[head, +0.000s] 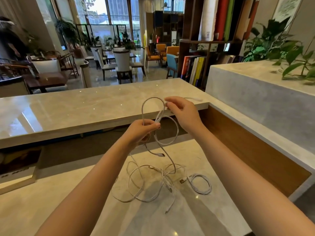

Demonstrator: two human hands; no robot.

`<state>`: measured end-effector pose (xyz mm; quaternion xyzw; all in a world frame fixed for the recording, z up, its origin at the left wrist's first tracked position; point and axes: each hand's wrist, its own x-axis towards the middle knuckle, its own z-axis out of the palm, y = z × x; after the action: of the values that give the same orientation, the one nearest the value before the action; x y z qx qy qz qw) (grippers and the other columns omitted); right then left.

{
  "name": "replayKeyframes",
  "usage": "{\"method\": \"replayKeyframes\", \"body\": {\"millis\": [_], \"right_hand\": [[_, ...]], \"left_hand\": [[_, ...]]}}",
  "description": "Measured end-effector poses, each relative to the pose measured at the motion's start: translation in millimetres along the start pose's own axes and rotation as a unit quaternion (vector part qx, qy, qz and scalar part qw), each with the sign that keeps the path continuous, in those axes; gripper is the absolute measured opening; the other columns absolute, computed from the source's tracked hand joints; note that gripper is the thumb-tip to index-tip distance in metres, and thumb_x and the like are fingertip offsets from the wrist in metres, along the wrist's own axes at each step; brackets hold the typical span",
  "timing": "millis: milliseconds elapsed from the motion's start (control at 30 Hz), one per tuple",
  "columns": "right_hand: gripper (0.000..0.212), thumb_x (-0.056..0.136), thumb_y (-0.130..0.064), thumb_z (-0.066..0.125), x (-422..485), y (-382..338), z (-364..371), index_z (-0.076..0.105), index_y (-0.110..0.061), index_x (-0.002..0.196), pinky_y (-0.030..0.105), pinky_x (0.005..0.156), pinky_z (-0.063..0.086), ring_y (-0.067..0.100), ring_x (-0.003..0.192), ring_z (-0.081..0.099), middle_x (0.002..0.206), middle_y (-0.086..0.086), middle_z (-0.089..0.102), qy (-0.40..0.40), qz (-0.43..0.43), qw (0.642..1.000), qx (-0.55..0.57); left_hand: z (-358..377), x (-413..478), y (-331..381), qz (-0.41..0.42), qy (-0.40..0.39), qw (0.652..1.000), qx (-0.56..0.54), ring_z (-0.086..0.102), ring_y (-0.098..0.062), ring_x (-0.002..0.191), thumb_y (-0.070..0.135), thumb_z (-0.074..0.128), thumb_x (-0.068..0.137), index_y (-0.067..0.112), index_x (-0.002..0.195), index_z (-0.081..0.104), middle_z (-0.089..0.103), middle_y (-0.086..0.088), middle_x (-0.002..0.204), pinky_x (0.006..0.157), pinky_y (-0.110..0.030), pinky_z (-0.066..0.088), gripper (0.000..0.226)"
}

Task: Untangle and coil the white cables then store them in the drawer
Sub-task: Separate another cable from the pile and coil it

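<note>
White cable (154,106) between both hands

A pale marble counter (68,108) fronts a lounge of white chairs (121,64), tall bright windows (102,11), a bookshelf (204,48) and leafy plants (276,46).

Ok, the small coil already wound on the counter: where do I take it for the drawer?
Pinch the coiled cable across its right-hand bundle of turns, coming from above. It lies flat, and its plug sticks out left toward the tangled cables, so that side risks snagging.
</note>
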<state>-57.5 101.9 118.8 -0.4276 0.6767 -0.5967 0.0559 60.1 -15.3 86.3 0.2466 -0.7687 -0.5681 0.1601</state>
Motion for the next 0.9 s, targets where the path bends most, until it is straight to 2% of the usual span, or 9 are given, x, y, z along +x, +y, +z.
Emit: {"method": "replayKeyframes", "body": {"millis": [100, 200, 267, 333, 433, 533, 633, 767, 900], "right_hand": [[0.02, 0.09, -0.023, 0.059, -20.9, 24.7, 0.3, 0.059, -0.015, 0.109, 0.018, 0.075, 0.047, 0.008, 0.088, 0.056, 0.099, -0.004, 0.061, 0.087, 0.004, 0.99, -0.112], [0.02, 0.09, -0.026, 0.058, -44.7, 48.5, 13.1, 0.062, -0.008, 0.098, 0.036, 0.074, 0.05, 0.017, 0.081, 0.058, 0.088, 0.006, 0.063, -0.016, 0.155, 0.984, -0.09], [0.021, 0.094, -0.021, 0.052, -54.5, 51.1, 21.0, 0.066, -0.006, 0.09, 0.031, 0.068, 0.054, 0.015, 0.072, 0.061, 0.079, 0.007, 0.066, -0.078, 0.223, 0.972, 0.021], [0.022, 0.096, -0.017, 0.048, -56.8, 47.6, 22.2, 0.065, -0.007, 0.089, 0.021, 0.061, 0.053, 0.011, 0.065, 0.06, 0.073, 0.005, 0.064, -0.081, 0.246, 0.959, 0.112], [0.022, 0.096, -0.015, 0.046, -58.3, 49.5, 22.2, 0.066, -0.008, 0.093, 0.022, 0.062, 0.053, 0.012, 0.065, 0.06, 0.073, 0.005, 0.063, -0.086, 0.255, 0.949, 0.164], [0.022, 0.096, -0.015, 0.046, -60.0, 53.0, 26.6, 0.067, -0.009, 0.095, 0.023, 0.062, 0.051, 0.012, 0.064, 0.059, 0.071, 0.004, 0.061, -0.077, 0.269, 0.934, 0.22], [0.021, 0.096, -0.014, 0.046, -61.3, 58.2, 31.2, 0.067, -0.01, 0.093, 0.025, 0.064, 0.051, 0.014, 0.066, 0.058, 0.072, 0.005, 0.06, -0.07, 0.263, 0.944, 0.185], [0.021, 0.096, -0.016, 0.048, -64.7, 62.4, 35.3, 0.068, -0.012, 0.09, 0.027, 0.067, 0.052, 0.016, 0.07, 0.059, 0.074, 0.006, 0.062, -0.062, 0.255, 0.95, 0.172], [0.02, 0.095, -0.018, 0.049, -62.0, 59.2, 37.7, 0.068, -0.012, 0.092, 0.027, 0.07, 0.052, 0.014, 0.072, 0.06, 0.074, 0.004, 0.063, -0.039, 0.244, 0.952, 0.183]], "left_hand": [[-3.4, -0.7, -7.0, -0.004, 0.021, 0.999, -0.047, 0.031, -0.01, 0.048, 0.032, 0.06, 0.088, 0.015, 0.094, 0.071, 0.041, 0.004, 0.051, 0.049, -0.023, 0.026, 0.021], [-1.6, -1.1, -10.6, -0.006, 0.035, 0.997, -0.073, 0.031, -0.01, 0.048, 0.031, 0.058, 0.089, 0.018, 0.094, 0.072, 0.043, 0.003, 0.052, 0.049, -0.022, 0.026, 0.019], [0.9, 0.0, -13.3, -0.012, 0.047, 0.996, -0.073, 0.032, -0.01, 0.05, 0.031, 0.057, 0.09, 0.019, 0.097, 0.072, 0.043, 0.002, 0.055, 0.049, -0.022, 0.027, 0.02], [2.1, -0.3, -17.3, -0.019, 0.059, 0.995, -0.081, 0.038, -0.013, 0.057, 0.032, 0.057, 0.09, 0.024, 0.093, 0.073, 0.048, -0.001, 0.061, 0.054, -0.022, 0.03, 0.018], [3.0, 0.6, -25.5, -0.033, 0.069, 0.993, -0.087, 0.046, -0.02, 0.076, 0.034, 0.06, 0.088, 0.026, 0.091, 0.075, 0.056, -0.008, 0.083, 0.064, -0.024, 0.035, 0.017], [3.3, -0.1, -34.3, -0.069, 0.06, 0.989, -0.12, 0.04, -0.009, 0.056, 0.028, 0.059, 0.089, 0.015, 0.095, 0.074, 0.055, -0.001, 0.068, 0.05, -0.018, 0.03, 0.02], [6.1, -3.7, -39.5, -0.089, 0.058, 0.981, -0.164, 0.037, -0.007, 0.051, 0.021, 0.059, 0.09, 0.005, 0.104, 0.069, 0.058, 0.004, 0.06, 0.043, -0.017, 0.029, 0.024], [6.4, -5.2, -44.8, -0.071, 0.209, 0.972, -0.079, 0.054, -0.014, 0.075, 0.021, 0.063, 0.086, 0.014, 0.104, 0.066, 0.065, -0.003, 0.091, 0.06, -0.022, 0.042, 0.02], [12.6, -11.5, -34.7, -0.063, 0.107, 0.992, -0.037, 0.047, -0.009, 0.057, 0.022, 0.062, 0.087, 0.01, 0.094, 0.069, 0.062, -0.002, 0.072, 0.051, -0.017, 0.041, 0.016]]}}
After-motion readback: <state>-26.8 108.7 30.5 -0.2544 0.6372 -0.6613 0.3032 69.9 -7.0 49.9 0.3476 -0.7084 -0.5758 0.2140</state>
